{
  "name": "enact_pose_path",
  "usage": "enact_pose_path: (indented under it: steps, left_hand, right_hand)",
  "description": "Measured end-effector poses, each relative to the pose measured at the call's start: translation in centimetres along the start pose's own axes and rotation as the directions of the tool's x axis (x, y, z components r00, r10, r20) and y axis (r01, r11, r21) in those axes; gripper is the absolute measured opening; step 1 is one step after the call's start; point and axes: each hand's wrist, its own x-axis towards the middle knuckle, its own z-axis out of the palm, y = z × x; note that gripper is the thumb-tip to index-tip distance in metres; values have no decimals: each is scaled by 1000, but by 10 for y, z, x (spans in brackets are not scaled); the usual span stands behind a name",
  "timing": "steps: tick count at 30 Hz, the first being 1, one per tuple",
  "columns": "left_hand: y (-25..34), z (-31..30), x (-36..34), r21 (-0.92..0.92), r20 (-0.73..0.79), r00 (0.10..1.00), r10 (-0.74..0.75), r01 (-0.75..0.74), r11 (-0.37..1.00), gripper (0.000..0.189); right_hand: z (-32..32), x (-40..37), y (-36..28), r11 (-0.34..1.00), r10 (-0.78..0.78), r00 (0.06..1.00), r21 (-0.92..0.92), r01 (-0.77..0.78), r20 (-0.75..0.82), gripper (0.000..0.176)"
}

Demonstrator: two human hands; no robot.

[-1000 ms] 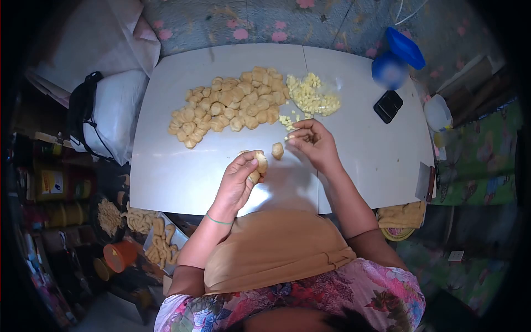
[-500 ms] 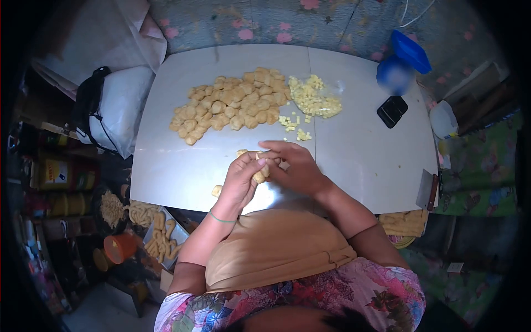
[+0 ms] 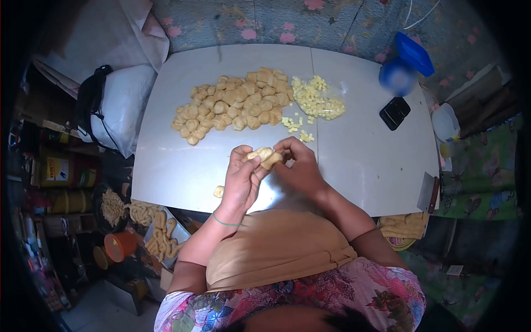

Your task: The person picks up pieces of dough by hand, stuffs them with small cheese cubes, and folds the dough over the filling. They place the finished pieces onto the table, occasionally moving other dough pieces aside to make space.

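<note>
Pieces of tan dough (image 3: 260, 154) are held up between my two hands over the near middle of the table. My left hand (image 3: 242, 172) is closed around them, thumb on top. The fingers of my right hand (image 3: 298, 161) pinch the right end of the dough. One small dough piece (image 3: 219, 191) lies on the table beside my left wrist. Farther off is a large group of dough balls (image 3: 238, 102). To its right, pale yellow cubes (image 3: 321, 105) lie in and around a clear plastic bag.
The white table (image 3: 354, 166) carries a black case (image 3: 395, 113), a blue container (image 3: 397, 77) and, at the right edge, a cleaver (image 3: 426, 192). Left of the table are a white sack (image 3: 124, 105), a tray of dough strips (image 3: 166, 235) and an orange container (image 3: 120, 246).
Both hands have turned and opened up around the dough, so more of it shows. My right fingers have drawn in from reaching over my left hand to pinching the dough's right end.
</note>
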Motion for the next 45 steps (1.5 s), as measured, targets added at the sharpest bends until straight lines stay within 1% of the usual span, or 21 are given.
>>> enact_pose_path:
  steps: [2, 3, 5, 8, 10, 14, 17, 18, 20, 22, 24, 26, 28, 30, 33, 34, 36, 39, 41, 42, 45]
  left_hand:
    - [4, 9, -3, 164, -40, 996, 85, -77, 983, 27]
    - [3, 3, -1, 165, 1, 999, 51, -51, 985, 27]
    - [-1, -14, 1, 169, 82, 997, -16, 2, 986, 28]
    - [-3, -17, -2, 136, 108, 994, -12, -3, 991, 23]
    - [-6, -29, -1, 31, 139, 990, -8, 3, 1000, 23]
    - [2, -38, -7, -92, 175, 984, -23, 40, 995, 23]
    - [14, -38, -18, -62, 53, 993, -103, 106, 992, 23]
    - [15, -45, -18, -61, 106, 985, -135, 141, 988, 21]
    - [16, -53, -18, -83, 112, 982, -154, 163, 983, 18]
    - [25, -46, -21, -133, 108, 977, -186, 200, 971, 14]
    - [35, -34, -27, -209, 100, 965, -244, 260, 943, 10]
    - [30, -49, -25, -177, 154, 977, -147, 173, 969, 8]
    - [29, -62, -21, -131, 178, 982, -63, 87, 988, 11]
    - [35, -68, -16, -66, 175, 985, -3, 14, 998, 17]
    - [43, -64, -18, 105, -40, 996, 84, -80, 991, 27]
    - [41, -72, -16, 110, -50, 992, 116, -110, 988, 28]
    - [41, -84, -13, 101, -21, 995, 97, -95, 990, 30]
    - [42, -88, -15, 54, 75, 997, 22, -26, 998, 30]
    - [41, -79, -17, 25, 159, 987, -11, 7, 1000, 31]
    - [40, -75, -17, 30, 216, 976, -6, 0, 1000, 24]
    - [41, -68, -22, 180, 319, 947, 32, -94, 979, 18]
  right_hand:
    - [-6, 0, 6, 966, -230, 973, -122, 228, -8, 28]
    - [-7, 0, 4, 925, -341, 940, -182, 335, 0, 27]
    - [-7, -1, -5, 945, -315, 949, -85, 316, 27, 27]
    - [-5, 0, -27, 900, -410, 901, -97, 425, 145, 34]
    - [-3, 0, -26, 879, -427, 876, -124, 460, 226, 39]
    - [0, -1, -28, 913, -353, 871, -79, 401, 341, 44]
    - [6, -8, -25, 931, -321, 859, -33, 363, 399, 45]
    - [8, -9, -21, 937, -307, 857, -23, 348, 414, 45]
    - [9, -6, -19, 881, -396, 835, -97, 462, 383, 43]
    - [12, -3, -12, 899, -378, 871, -102, 427, 315, 39]
    - [14, -2, -1, 973, -220, 954, -23, 230, 205, 31]
    - [15, -6, -9, 994, -98, 987, 50, 93, 128, 24]
    - [16, -6, -11, 998, -30, 995, 64, 24, 96, 21]
    - [14, -6, 3, 1000, -17, 995, 12, 16, 94, 19]
    - [5, 7, 15, 921, -256, 906, -198, 334, 338, 25]
    - [4, 7, 14, 921, -253, 908, -205, 332, 334, 27]
    - [2, 6, 5, 919, -246, 912, -221, 327, 328, 31]
    - [4, 16, -14, 871, -106, 894, -392, 294, 435, 41]
    - [20, 12, -16, 898, -104, 904, -352, 265, 414, 48]
    - [27, 11, -16, 910, -104, 909, -332, 251, 403, 52]
    - [48, 14, 0, 969, -137, 882, -124, 214, 452, 63]
